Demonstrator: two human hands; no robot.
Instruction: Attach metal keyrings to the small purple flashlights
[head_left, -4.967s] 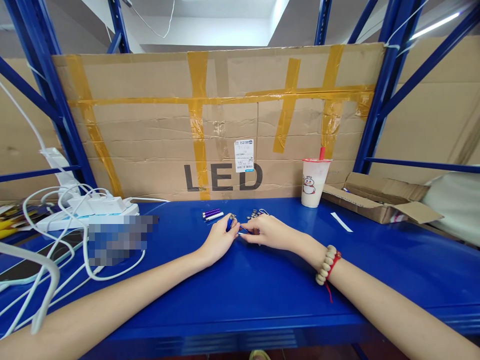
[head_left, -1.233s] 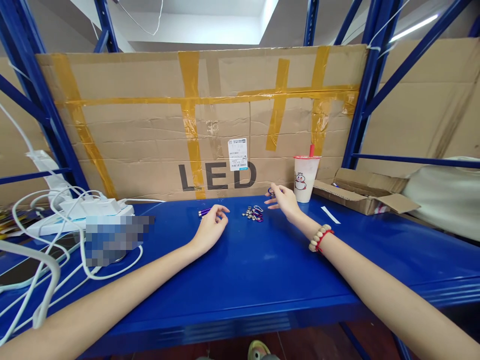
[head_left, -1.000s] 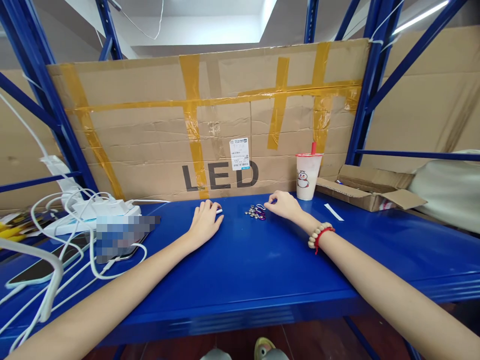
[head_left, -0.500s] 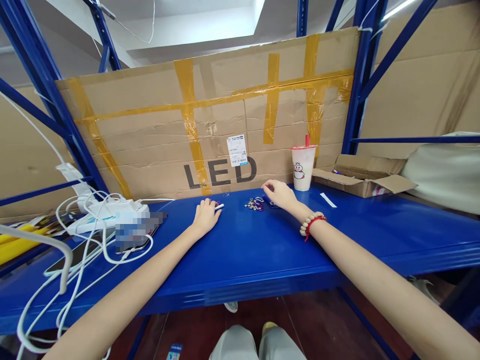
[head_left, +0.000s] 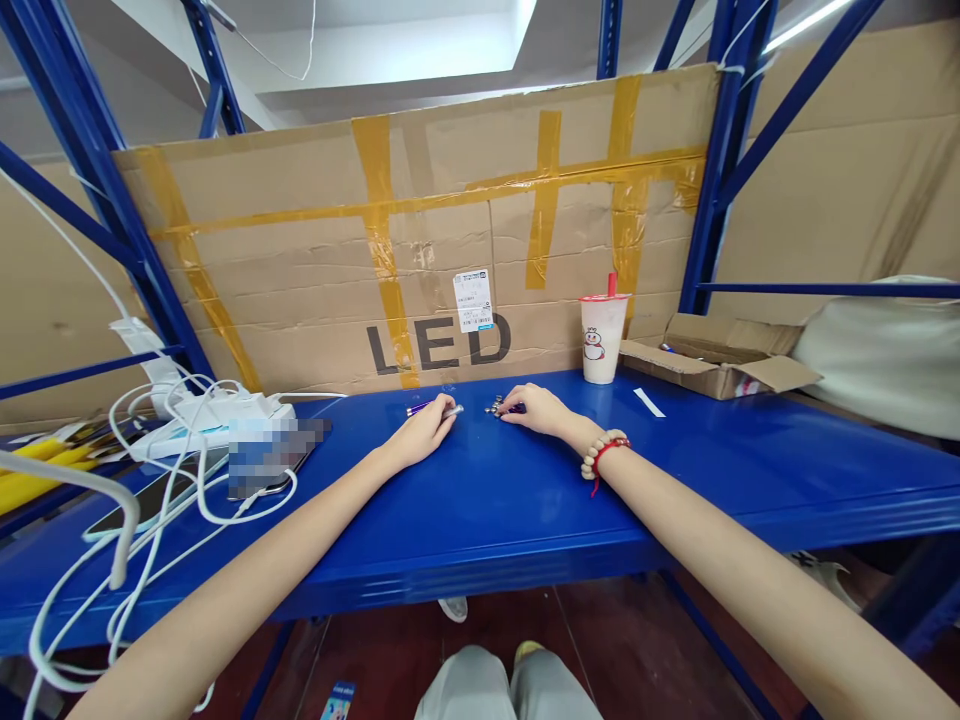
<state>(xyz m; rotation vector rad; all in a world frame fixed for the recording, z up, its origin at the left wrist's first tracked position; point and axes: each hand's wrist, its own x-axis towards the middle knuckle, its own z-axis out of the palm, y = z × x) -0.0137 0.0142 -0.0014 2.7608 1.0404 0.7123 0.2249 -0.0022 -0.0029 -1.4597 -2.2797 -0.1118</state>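
My left hand (head_left: 424, 432) rests low over the blue shelf, its fingers closed on a slim silver stick-like piece (head_left: 454, 410) whose tip shows past the thumb. Behind that hand a thin purple pen-like item (head_left: 417, 408) sticks out; whether both are one object I cannot tell. My right hand (head_left: 541, 410) has its fingertips down at a small pile of shiny metal parts (head_left: 495, 405), thumb and fingers drawn together. Part of the pile is hidden by this hand, and what the fingers grip is too small to make out.
Right of the pile stand a lidded drink cup (head_left: 602, 340) with a red straw, a white strip (head_left: 649, 402) and an open cardboard box (head_left: 705, 365). Phones and tangled white cables (head_left: 191, 450) cover the left. A large cardboard sheet (head_left: 300, 270) closes off the back.
My right hand has moved left and down onto the small metal parts, now covering some of them. My left hand has shifted slightly right, turning, with the silver piece between its fingers.
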